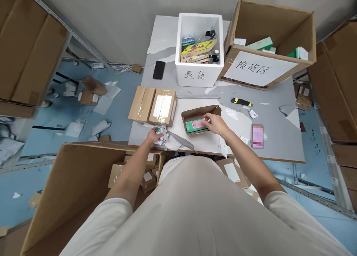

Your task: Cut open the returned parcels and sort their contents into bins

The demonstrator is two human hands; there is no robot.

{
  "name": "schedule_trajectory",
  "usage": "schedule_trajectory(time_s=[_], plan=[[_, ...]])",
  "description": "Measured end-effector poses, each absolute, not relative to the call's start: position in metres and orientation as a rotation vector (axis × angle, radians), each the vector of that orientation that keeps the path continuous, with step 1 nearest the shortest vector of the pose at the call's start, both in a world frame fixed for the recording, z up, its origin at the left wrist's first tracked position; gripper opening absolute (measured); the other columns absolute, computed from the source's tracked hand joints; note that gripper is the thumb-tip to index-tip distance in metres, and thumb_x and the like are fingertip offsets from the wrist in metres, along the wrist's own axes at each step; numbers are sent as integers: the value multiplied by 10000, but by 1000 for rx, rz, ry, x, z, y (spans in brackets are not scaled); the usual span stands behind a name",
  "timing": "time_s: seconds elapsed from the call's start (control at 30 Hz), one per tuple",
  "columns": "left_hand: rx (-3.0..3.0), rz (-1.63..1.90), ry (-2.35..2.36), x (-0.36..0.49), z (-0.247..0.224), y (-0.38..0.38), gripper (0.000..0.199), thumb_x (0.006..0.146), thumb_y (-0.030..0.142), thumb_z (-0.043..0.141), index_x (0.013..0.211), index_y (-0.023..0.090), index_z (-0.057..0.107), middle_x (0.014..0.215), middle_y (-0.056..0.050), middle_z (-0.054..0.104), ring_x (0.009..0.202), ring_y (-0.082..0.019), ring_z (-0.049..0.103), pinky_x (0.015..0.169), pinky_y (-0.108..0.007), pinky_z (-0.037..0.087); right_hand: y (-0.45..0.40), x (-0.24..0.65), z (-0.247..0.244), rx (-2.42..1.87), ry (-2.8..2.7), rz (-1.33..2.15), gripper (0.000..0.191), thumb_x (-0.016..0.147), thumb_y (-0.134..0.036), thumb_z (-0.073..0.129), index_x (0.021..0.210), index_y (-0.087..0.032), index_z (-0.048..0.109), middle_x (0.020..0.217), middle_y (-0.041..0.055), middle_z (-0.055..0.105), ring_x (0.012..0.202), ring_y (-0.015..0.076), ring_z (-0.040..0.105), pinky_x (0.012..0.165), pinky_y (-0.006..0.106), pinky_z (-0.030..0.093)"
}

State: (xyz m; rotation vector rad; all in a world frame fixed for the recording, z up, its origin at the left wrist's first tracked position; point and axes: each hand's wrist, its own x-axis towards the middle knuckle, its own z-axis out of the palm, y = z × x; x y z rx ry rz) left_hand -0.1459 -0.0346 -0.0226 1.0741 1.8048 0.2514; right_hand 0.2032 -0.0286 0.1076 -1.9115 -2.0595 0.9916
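Observation:
My left hand (153,135) is closed on crumpled paper (162,136), white with a bit of green, at the table's front edge. My right hand (216,123) reaches into a small open brown carton (201,110). Inside it lies a long green box (190,127) with a pink card (197,123) on top. The fingertips of that hand pinch the card's right end; whether they also grip the box is hidden. A grey strip (180,139) of packaging lies between the hands.
Two taped cartons (162,106) stand left on the table (281,137). Behind are a white foam bin (199,75) and a large labelled carton (259,69). A phone (158,70), a utility knife (241,101) and a pixelated pink item (257,136) lie around. A big open carton (92,152) abuts the front left.

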Motion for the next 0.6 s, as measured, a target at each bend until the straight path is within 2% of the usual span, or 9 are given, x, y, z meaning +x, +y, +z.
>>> schedule_trajectory(time_s=[0.07,0.13,0.17,0.2,0.3,0.37,0.47,0.6], plan=[[1129,232,1911,-149,-15,-34,852,514,391,816,1232,83,476,1275,-247,549,1194,-371,525,931,-448,457,-33,218,105,-1920,-2145,939,246,889,-384,549,1081,-252,627,1023,51,698,928,239,647,797,359,485],[1240,189,2004,-153,5,-41,909,544,425,799,1295,71,430,1357,-269,470,1306,-399,405,1017,-492,382,-34,232,107,-1922,-2246,878,245,909,-337,518,1103,-237,628,1045,66,692,952,239,638,805,354,484],[1346,162,2040,-153,18,-47,888,577,457,775,1301,74,433,1358,-265,469,1312,-405,393,1028,-507,365,-33,236,109,-1912,-2306,851,250,911,-301,508,1113,-218,629,1056,77,688,963,241,634,815,355,482],[1488,168,2068,-150,31,-53,815,625,469,738,1288,89,455,1335,-247,495,1290,-401,420,1024,-514,365,-30,238,111,-1889,-2375,828,259,904,-261,507,1123,-195,630,1068,89,684,980,246,628,829,357,478],[1918,481,1839,-117,68,-66,514,803,444,573,1231,165,513,1224,-146,590,1184,-299,530,1003,-422,397,-11,226,113,-1753,-2598,820,310,842,-182,563,1143,-150,630,1103,115,667,1046,267,608,861,345,466],[2153,560,1488,-80,81,-66,479,799,445,594,1198,186,538,1174,-124,618,1122,-276,562,972,-394,410,6,203,104,-1592,-2766,889,346,823,-194,593,1167,-162,620,1120,117,660,1040,268,615,832,328,475],[2401,442,1160,-22,78,-57,420,744,381,674,1105,180,599,1119,-146,640,1082,-315,570,987,-456,356,27,164,74,-1227,-3020,1039,437,794,-199,631,1227,-186,571,1173,107,649,1059,258,616,835,313,479],[2433,313,1124,11,52,-47,66,793,211,594,800,172,647,771,-121,665,839,-285,620,965,-495,315,37,137,34,-1380,-3261,1091,544,761,-181,659,1277,-131,495,1158,139,652,1015,261,639,818,324,499]])
